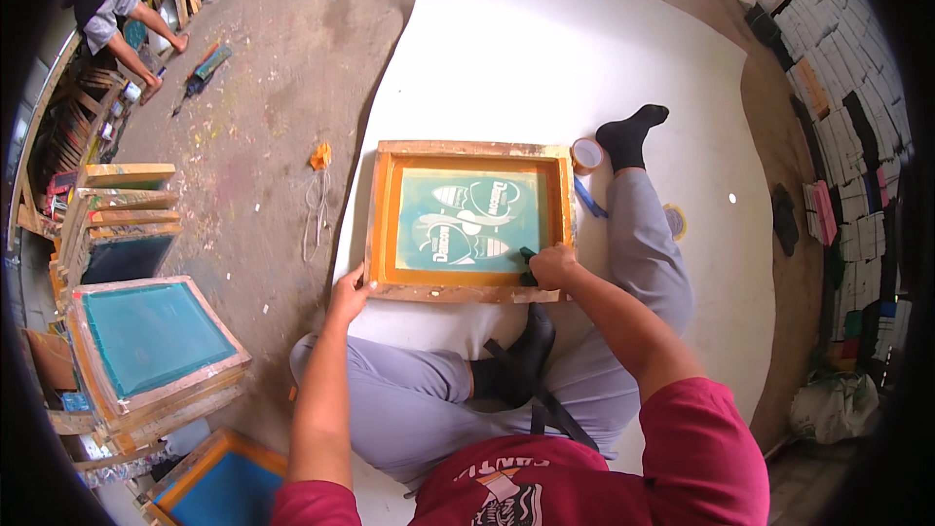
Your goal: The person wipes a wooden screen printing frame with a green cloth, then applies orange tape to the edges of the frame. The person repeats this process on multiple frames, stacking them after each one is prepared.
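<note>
A wooden screen-printing frame point(458, 292) rests on the white sheet point(565, 49) in front of my crossed legs. Its mesh is teal with pale lettering and shapes, bordered inside by brown tape. At the near left corner, my left hand point(351, 294) grips the wood, thumb on top. My right hand point(553, 267) is closed over the near right part of the frame, holding a small dark green piece point(527, 258); its kind is mostly hidden by the fingers. Just beyond the frame's right side sit a brown tape roll point(586, 154) and a blue strip point(590, 198).
More framed screens point(161, 331) are stacked on the left. A yellowish tape roll point(675, 222) lies right of my leg. An orange object with a cord point(319, 158) is on the stained floor. Dark and white stacks point(847, 107) line the right. Another person point(112, 19) is at the far left.
</note>
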{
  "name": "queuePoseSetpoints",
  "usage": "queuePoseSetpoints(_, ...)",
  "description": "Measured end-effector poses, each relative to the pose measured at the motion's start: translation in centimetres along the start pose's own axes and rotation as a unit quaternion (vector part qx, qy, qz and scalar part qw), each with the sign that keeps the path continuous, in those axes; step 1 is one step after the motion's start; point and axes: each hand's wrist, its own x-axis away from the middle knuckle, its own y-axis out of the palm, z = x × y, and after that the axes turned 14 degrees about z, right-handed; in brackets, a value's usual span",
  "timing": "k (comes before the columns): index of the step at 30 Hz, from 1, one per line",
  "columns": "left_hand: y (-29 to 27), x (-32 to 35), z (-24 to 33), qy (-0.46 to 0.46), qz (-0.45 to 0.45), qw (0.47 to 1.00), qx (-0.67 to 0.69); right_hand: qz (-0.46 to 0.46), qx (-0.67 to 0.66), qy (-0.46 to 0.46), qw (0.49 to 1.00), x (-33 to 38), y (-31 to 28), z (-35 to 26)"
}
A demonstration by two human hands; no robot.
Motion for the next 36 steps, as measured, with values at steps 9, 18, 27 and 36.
queuePoseSetpoints(9, 0.9, -1.8, -1.4, 0.139, 0.082, 0.982, -0.097, 0.371, -0.266, 0.171, 0.873, 3.6, -7.7, 10.6)
queuePoseSetpoints(18, 6.7, 3.3, 3.8, 0.392, 0.154, 0.888, -0.183, 0.472, -0.206, 0.337, 0.788, 3.0, -11.3, 15.3)
queuePoseSetpoints(27, 12.3, 9.0, 5.0, 0.49, 0.043, 0.834, -0.251, 0.259, -0.341, 0.384, 0.818, 3.9, -0.8, 4.1)
queuePoseSetpoints(36, 12.9, 8.8, 6.0, 0.507, 0.077, 0.827, -0.232, 0.278, -0.316, 0.328, 0.846, 4.7, -4.1, 3.8)
